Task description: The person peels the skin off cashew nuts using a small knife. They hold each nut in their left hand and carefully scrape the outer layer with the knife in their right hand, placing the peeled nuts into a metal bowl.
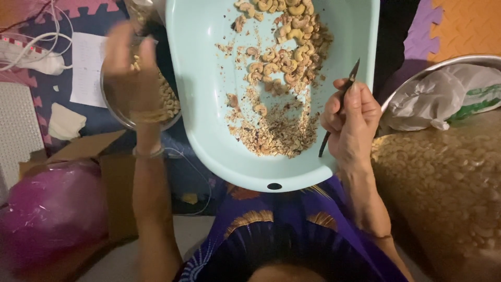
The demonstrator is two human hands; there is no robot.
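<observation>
Holding a thin dark knife (340, 107), the right hand (350, 122) is curled tight around it, just past the right rim of the pale blue tub (209, 78). Cashews (284, 47) and bits of brown skin (279, 136) lie in the tub. The left hand (130, 68) is blurry over a metal bowl (112, 107) of nuts, so I cannot tell its grip. A pink bag (49, 209) sits at the lower left.

Home floor workspace, foam play mats (459, 26), cardboard box (112, 172), power strip (26, 57)
</observation>
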